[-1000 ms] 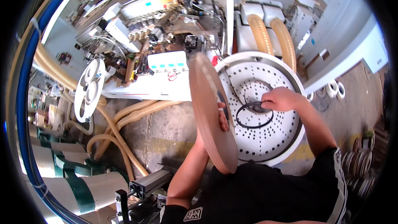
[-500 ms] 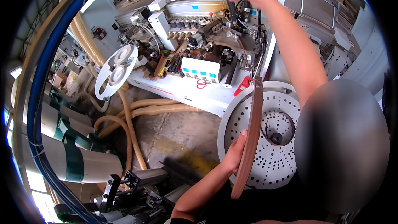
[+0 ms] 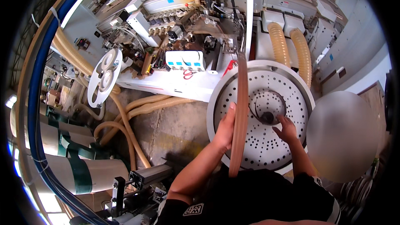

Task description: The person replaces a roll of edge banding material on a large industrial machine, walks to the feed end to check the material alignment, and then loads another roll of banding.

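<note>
- Left hand (image 3: 226, 127) grips the roll (image 3: 241, 112), upright on its right.
- Right hand (image 3: 287, 130) (fingers parted, seemingly empty) has dropped from up high; hub (image 3: 267, 118) just left, back within working reach.

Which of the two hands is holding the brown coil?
The left hand, gripping the upright brown coil; the right hand is apart from it, over the perforated white disc beside the dark hub.

Person's shirt (image 3: 254, 198): black, short-sleeved; bears one squarish white printed mark (image 3: 193, 209) near the left sleeve (image 3: 178, 206), pale trim (image 3: 334, 212) by the right sleeve (image 3: 307, 185). Forearms (image 3: 196, 168), left hand (image 3: 225, 128), right hand (image 3: 287, 131): bare.
</note>
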A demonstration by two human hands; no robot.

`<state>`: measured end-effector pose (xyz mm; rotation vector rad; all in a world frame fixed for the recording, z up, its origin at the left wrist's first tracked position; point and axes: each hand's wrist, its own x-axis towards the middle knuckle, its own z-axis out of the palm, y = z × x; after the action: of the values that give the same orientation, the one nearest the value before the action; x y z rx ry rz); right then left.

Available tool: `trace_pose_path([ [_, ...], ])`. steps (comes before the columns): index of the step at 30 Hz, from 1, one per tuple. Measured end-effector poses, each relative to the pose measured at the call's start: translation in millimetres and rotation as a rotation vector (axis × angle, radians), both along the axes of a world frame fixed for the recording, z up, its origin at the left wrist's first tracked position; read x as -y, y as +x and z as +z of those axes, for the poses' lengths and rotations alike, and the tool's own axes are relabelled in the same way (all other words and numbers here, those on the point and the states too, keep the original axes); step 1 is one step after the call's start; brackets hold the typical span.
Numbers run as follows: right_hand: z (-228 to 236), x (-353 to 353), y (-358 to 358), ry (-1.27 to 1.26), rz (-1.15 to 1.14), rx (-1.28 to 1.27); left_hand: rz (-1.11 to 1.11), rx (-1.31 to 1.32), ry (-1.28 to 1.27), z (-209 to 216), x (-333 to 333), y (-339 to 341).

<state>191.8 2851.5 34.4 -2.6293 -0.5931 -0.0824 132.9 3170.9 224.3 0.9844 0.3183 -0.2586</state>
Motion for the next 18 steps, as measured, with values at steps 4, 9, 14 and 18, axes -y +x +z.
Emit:
trace_pose_path([
  [4, -14, 16, -48, -0.137, 0.016, 0.054, 0.005, 0.109, -0.095, -18, -1, 2],
  [9, -4, -21, -73, -0.257, 0.015, -0.141, 0.032, 0.092, -0.09, -12, 11, 5],
  [14, 10, -48, -69, -0.207, 0.078, -0.194, 0.049, 0.067, -0.094, -9, 19, -1],
  [18, 89, -64, -56, 0.345, -0.129, -0.323, 0.046, 0.064, -0.087, -5, 19, -7],
])
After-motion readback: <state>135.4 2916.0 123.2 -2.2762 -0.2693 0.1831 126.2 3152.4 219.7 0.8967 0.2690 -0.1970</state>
